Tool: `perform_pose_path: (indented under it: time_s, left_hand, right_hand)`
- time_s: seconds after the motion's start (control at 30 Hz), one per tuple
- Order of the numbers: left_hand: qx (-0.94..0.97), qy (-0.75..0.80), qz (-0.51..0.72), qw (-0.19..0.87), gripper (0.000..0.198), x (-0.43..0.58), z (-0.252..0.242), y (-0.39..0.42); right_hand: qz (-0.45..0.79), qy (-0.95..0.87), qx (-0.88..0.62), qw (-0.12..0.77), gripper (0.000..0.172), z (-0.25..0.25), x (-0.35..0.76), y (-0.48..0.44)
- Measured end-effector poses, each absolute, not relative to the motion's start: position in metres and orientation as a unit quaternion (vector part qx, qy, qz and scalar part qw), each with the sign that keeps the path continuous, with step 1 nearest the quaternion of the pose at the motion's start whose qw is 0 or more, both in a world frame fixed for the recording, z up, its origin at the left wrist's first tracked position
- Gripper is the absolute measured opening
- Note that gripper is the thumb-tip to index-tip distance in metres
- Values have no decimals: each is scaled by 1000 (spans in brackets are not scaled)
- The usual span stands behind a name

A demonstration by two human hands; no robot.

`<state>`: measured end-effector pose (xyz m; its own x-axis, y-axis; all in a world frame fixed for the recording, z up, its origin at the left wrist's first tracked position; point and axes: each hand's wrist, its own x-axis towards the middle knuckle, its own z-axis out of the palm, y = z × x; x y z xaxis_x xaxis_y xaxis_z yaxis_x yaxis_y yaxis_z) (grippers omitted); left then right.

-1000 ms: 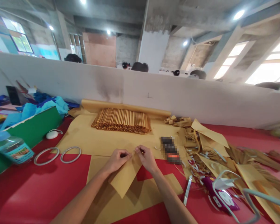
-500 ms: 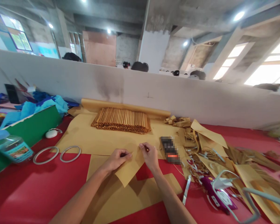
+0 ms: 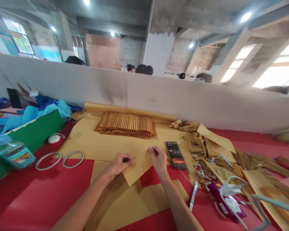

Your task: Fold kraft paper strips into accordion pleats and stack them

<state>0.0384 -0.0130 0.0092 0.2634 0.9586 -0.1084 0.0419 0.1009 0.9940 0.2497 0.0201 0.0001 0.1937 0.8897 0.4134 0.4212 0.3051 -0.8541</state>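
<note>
Both my hands hold a gold-brown sheet of paper (image 3: 137, 168) just above the red table (image 3: 38, 195). My left hand (image 3: 119, 163) pinches its left edge with closed fingers. At the sheet's upper right corner my right hand (image 3: 157, 158) pinches it too, a little farther out. More gold sheets (image 3: 135, 202) lie flat under my forearms. Behind my hands a stack of pleated gold paper (image 3: 126, 124) rests on a large gold sheet (image 3: 96, 144).
A phone (image 3: 175, 154) lies right of my right hand. Gold scraps (image 3: 219, 150), a metal strip (image 3: 193, 196) and a purple and white tool (image 3: 227, 202) crowd the right. Two rings (image 3: 60, 159), a bottle (image 3: 13, 154) and a green box (image 3: 36, 130) sit left. A white partition (image 3: 159, 96) runs behind.
My right hand has slid right and away along the sheet's top edge, widening the gap between my hands. The sheet's hanging corner has risen. My left hand has stayed put.
</note>
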Motion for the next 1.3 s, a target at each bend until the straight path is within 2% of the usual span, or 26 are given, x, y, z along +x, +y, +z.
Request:
perform_pose_path:
  time_s: [0.3,0.47,0.53,0.7,0.8,0.9,1.3]
  left_hand:
    - [560,467,394,560,49,38,5,-11]
    - [610,469,395,502,47,35,-4,-5]
    - [625,473,401,475,42,33,-7,-3]
    - [671,476,397,407,22,31,-2,-6]
    - [697,474,379,383,16,33,3,-10]
    - [726,481,354,341,17,34,6,-12]
    - [703,477,383,361,25,28,3,-3]
  right_hand:
    - [216,-593,-550,548,52,-2,249,20]
    - [221,-617,-543,525,48,-6,253,23]
    - [180,-652,-534,507,42,-5,253,21]
    - [-2,-797,-467,382,30,0,243,6]
    - [-1,-869,-390,304,24,1,233,-1]
    - [-1,-882,-387,270,22,1,230,-1]
    - [-19,-855,-418,306,24,5,238,4]
